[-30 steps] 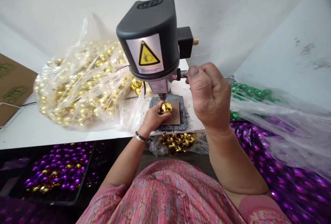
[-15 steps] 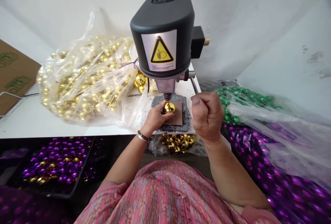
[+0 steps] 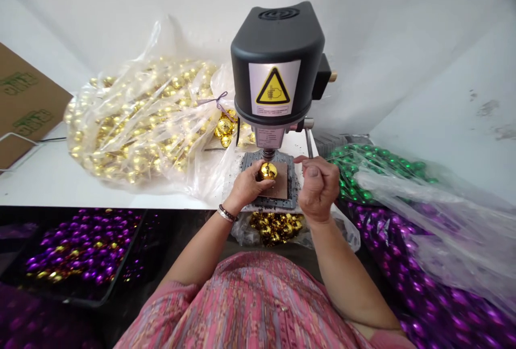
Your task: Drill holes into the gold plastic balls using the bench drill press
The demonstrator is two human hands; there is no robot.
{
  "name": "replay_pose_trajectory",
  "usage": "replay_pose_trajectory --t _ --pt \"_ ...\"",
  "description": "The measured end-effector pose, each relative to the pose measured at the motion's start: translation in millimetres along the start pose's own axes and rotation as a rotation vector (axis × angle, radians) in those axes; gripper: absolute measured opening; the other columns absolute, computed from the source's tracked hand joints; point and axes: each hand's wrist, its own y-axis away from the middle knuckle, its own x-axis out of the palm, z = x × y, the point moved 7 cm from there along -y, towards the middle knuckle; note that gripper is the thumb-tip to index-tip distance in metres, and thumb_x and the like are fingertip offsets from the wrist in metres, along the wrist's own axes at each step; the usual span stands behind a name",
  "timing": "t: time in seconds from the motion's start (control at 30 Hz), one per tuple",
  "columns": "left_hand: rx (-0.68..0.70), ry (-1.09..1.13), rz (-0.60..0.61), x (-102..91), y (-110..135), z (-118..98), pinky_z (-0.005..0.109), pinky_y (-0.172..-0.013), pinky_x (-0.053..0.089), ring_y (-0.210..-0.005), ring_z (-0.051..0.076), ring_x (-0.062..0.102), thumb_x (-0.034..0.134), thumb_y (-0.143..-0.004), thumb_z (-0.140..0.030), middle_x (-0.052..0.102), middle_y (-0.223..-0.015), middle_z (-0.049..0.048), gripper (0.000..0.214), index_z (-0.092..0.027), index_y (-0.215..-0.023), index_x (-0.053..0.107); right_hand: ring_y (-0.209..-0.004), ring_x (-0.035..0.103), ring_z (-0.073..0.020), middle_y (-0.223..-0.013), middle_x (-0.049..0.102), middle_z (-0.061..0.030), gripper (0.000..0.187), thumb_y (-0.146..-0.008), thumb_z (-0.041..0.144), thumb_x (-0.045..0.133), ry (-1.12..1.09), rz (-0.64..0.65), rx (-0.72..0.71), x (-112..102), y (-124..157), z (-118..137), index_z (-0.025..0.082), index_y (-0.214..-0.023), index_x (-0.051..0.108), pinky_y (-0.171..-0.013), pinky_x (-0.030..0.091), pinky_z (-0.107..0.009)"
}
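Observation:
A small black bench drill (image 3: 278, 64) with a yellow warning label stands on the white table (image 3: 44, 182). My left hand (image 3: 245, 187) pinches a shiny gold ball (image 3: 267, 170) on the brown plate (image 3: 280, 189) of the drill's base, right under the bit. My right hand (image 3: 318, 187) is closed in a fist round the drill's thin metal lever (image 3: 309, 144), pulled low beside the base. A beaded bracelet sits on my left wrist.
A big clear bag of gold balls (image 3: 137, 123) lies left of the drill. A smaller bag of gold balls (image 3: 276, 226) hangs below the table edge. Green balls (image 3: 363, 171) and purple balls (image 3: 411, 263) in plastic fill the right. A tray of purple balls (image 3: 76, 255) sits lower left, a cardboard box (image 3: 24, 107) far left.
My right hand has pulled the lever down from beside the drill head to the level of the base. The left hand has kept the gold ball under the bit.

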Motion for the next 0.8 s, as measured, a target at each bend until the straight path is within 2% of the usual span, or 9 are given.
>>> replay_pose_trajectory --t 0.1,0.2,0.33,0.4,0.53,0.6,0.67,0.7,0.8 --pt "-0.007 0.009 -0.01 -0.1 0.4 0.5 0.033 -0.087 0.051 -0.099 0.024 0.067 0.075 -0.075 -0.033 0.073 -0.11 0.0031 0.054 -0.025 -0.127 0.063 -0.062 0.057 -0.0079 -0.073 0.06 0.0032 0.017 -0.095 0.032 0.049 0.053 -0.021 0.088 -4.6 -28.0 19.0 0.021 -0.087 0.059 -0.059 0.048 -0.025" --pt "-0.024 0.047 -0.029 -3.2 5.7 0.2 0.03 -0.084 0.051 -0.094 0.022 0.067 0.075 -0.074 -0.031 0.073 -0.103 0.0018 0.051 -0.023 -0.123 0.064 -0.054 0.045 -0.0066 -0.058 0.047 0.0052 0.036 -0.094 0.049 0.05 0.125 -0.017 0.249 -6.0 -63.7 33.9 0.021 -0.072 0.056 -0.054 0.039 -0.024" --pt "-0.017 0.099 -0.034 -14.1 23.5 0.0 0.029 -0.083 0.051 -0.093 0.02 0.066 0.074 -0.076 -0.033 0.072 -0.105 0.0023 0.05 -0.021 -0.123 0.063 -0.055 0.046 -0.0079 -0.057 0.042 0.0048 0.045 -0.091 0.06 0.049 0.075 0.019 0.36 -0.1 -86.9 37.1 0.022 -0.068 0.052 -0.051 0.034 -0.026" --pt "0.007 0.098 0.084 -13.5 34.9 -0.8 0.03 -0.084 0.051 -0.094 0.021 0.066 0.075 -0.076 -0.036 0.072 -0.108 0.0039 0.056 -0.02 -0.128 0.062 -0.055 0.046 -0.0081 -0.058 0.043 0.0046 0.044 -0.091 0.06 0.05 0.041 0.011 0.371 1.4 -86.6 35.0 0.022 -0.069 0.052 -0.052 0.035 -0.026" --pt "0.114 0.013 0.469 -1.0 59.8 -5.1 0.032 -0.085 0.051 -0.096 0.023 0.066 0.08 -0.071 -0.041 0.072 -0.113 0.0079 0.069 -0.019 -0.134 0.061 -0.056 0.047 -0.0089 -0.059 0.044 0.0044 0.044 -0.091 0.059 0.05 0.029 -0.021 0.368 0.6 -81.0 32.7 0.022 -0.068 0.051 -0.056 0.036 -0.027" --pt "0.118 0.028 0.512 -4.4 63.5 -2.5 0.031 -0.082 0.052 -0.09 0.02 0.066 0.082 -0.07 -0.043 0.071 -0.117 0.0088 0.076 -0.021 -0.139 0.058 -0.058 0.048 -0.0095 -0.06 0.047 0.0037 0.044 -0.091 0.059 0.05 0.048 -0.024 0.369 -0.3 -79.8 33.0 0.022 -0.068 0.052 -0.058 0.036 -0.028" --pt "0.088 0.113 0.421 -18.8 55.8 3.8 0.028 -0.074 0.052 -0.079 0.015 0.064 0.078 -0.074 -0.044 0.071 -0.116 0.0081 0.073 -0.022 -0.14 0.057 -0.059 0.049 -0.0098 -0.061 0.05 0.003 0.045 -0.091 0.06 0.05 0.065 -0.031 0.379 -1.6 -79.4 33.0 0.021 -0.069 0.054 -0.059 0.037 -0.028" --pt "0.068 0.159 0.316 -31.4 47.4 8.5 0.027 -0.071 0.051 -0.076 0.014 0.062 0.074 -0.077 -0.045 0.072 -0.113 0.0076 0.065 -0.021 -0.136 0.06 -0.058 0.05 -0.0097 -0.061 0.05 0.0029 0.045 -0.091 0.06 0.05 0.076 -0.032 0.384 -2.1 -79.3 33.2 0.021 -0.069 0.054 -0.059 0.037 -0.028" --pt "-0.025 0.209 -0.148 -84.4 13.7 31.0 0.027 -0.071 0.052 -0.074 0.014 0.061 0.059 -0.088 -0.041 0.074 -0.097 0.0072 0.041 -0.016 -0.118 0.07 -0.056 0.048 -0.0088 -0.059 0.05 0.0034 0.046 -0.092 0.059 0.049 0.113 -0.02 0.375 -2.6 -79.3 34.6 0.02 -0.069 0.055 -0.057 0.036 -0.028"
